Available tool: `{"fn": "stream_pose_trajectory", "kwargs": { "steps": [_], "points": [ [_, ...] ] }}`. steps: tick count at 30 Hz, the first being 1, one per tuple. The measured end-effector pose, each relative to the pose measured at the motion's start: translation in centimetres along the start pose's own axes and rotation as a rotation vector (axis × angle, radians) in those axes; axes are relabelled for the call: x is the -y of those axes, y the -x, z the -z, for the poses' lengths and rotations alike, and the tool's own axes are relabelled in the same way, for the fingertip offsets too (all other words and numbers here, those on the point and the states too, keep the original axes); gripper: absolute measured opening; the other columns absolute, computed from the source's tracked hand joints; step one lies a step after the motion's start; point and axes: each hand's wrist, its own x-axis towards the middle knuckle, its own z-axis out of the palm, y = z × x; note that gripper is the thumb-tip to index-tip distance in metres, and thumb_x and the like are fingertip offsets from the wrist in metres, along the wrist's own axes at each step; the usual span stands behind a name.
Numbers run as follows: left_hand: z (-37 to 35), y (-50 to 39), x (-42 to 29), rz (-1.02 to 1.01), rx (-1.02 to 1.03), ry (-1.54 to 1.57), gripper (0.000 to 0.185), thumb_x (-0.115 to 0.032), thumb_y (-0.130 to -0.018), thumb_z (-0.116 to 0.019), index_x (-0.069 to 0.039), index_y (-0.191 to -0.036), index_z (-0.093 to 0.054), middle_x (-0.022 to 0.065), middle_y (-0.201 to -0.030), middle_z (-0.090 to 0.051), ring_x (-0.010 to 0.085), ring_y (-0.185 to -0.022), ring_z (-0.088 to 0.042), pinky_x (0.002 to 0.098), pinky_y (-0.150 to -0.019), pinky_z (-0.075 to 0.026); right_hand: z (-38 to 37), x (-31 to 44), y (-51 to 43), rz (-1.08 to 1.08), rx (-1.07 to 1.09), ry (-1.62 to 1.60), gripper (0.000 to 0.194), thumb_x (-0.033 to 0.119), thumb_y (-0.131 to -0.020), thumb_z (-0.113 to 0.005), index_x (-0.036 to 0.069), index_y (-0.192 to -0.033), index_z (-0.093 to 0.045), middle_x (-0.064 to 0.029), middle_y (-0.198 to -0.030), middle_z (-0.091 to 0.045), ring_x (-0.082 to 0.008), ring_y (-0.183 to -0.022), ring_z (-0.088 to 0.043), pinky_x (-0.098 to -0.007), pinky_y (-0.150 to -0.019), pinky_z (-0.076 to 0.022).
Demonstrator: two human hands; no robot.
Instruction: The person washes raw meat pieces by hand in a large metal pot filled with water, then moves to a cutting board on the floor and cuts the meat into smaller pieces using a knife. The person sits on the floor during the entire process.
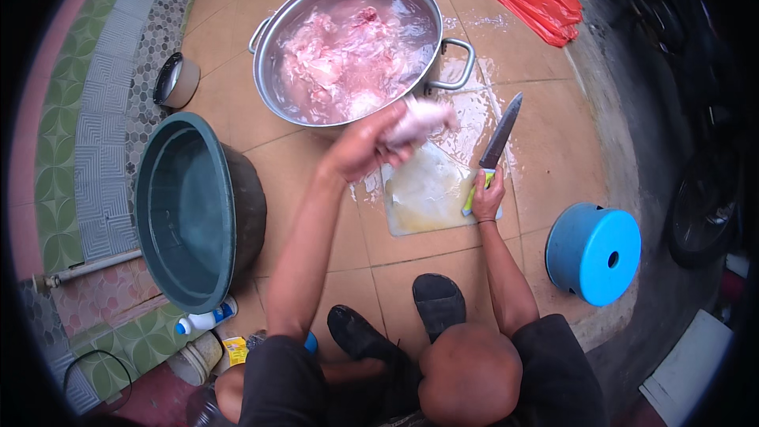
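Note:
My left hand (370,145) grips a pale piece of raw meat (420,121), blurred, between the near rim of a large metal pot (259,80) and a cutting board. Raw pink meat (332,62) lies in cloudy water in that pot. My right hand (489,193) is closed around the yellow-green and white handle of a kitchen knife (501,130). Its dark blade points away from me, past the board's far right corner. The wet, whitish cutting board (415,204) lies on the tiles, partly under my right hand.
A dark green plastic tub (228,213) stands at left, a small pail (184,84) beyond it. A blue plastic stool (614,255) is at right. A red plastic bag (536,3) lies at far right. A white bottle (207,317) lies near the tub. Water wets the tiles (468,112).

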Motion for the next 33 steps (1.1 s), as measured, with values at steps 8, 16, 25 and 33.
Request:
{"fn": "stream_pose_trajectory", "kwargs": {
  "steps": [8,16,25,33],
  "points": [
    [0.1,-1.6,18.0,0.467,0.004,0.723,0.080,-0.072,-0.097,-0.018,-0.008,-0.132,-0.049,0.0140,-0.097,-0.067,0.0068,-0.047,-0.035,0.0195,-0.039,-0.035,-0.2,0.1,-0.1,-0.033,-0.030,0.005,0.028,0.019,-0.095,-0.062,-0.003,-0.110,-0.054,-0.0167,-0.071,-0.059,-0.0285,-0.065,-0.061,-0.0416,-0.061,-0.0459],
    [0.1,3.1,20.2,0.474,-0.548,-0.186,0.076,-0.067,-0.100,-0.029,-0.004,-0.140,-0.044,0.0165,-0.098,-0.073,0.0185,-0.069,-0.067,0.0282,-0.058,-0.052,0.0,-0.5,-0.4,0.002,0.018,0.070,0.023,0.018,-0.094,-0.063,-0.001,-0.104,-0.054,-0.0182,-0.071,-0.057,-0.0316,-0.062,-0.057,-0.0412,-0.059,-0.0438],
    [1.3,0.8,22.3,-0.278,-0.854,-1.138,0.046,-0.040,-0.091,-0.065,-0.003,-0.117,-0.057,0.0179,-0.114,-0.056,0.0381,-0.110,-0.049,0.0483,-0.095,-0.038,1.5,1.6,0.6,-0.183,0.242,-0.224,0.019,0.013,-0.097,-0.060,0.002,-0.109,-0.050,-0.0050,-0.076,-0.061,-0.0114,-0.065,-0.060,-0.0317,-0.058,-0.0482],
    [-0.2,-0.1,21.0,0.087,-0.770,-1.040,0.045,-0.041,-0.093,-0.062,0.000,-0.111,-0.060,0.0206,-0.111,-0.058,0.0417,-0.106,-0.052,0.0506,-0.093,-0.041,6.5,5.4,9.2,-0.129,0.504,0.285,0.027,0.011,-0.098,-0.051,0.000,-0.121,-0.043,-0.0328,-0.084,-0.061,-0.0531,-0.082,-0.060,-0.0539,-0.065,-0.0456]
  ]
}}
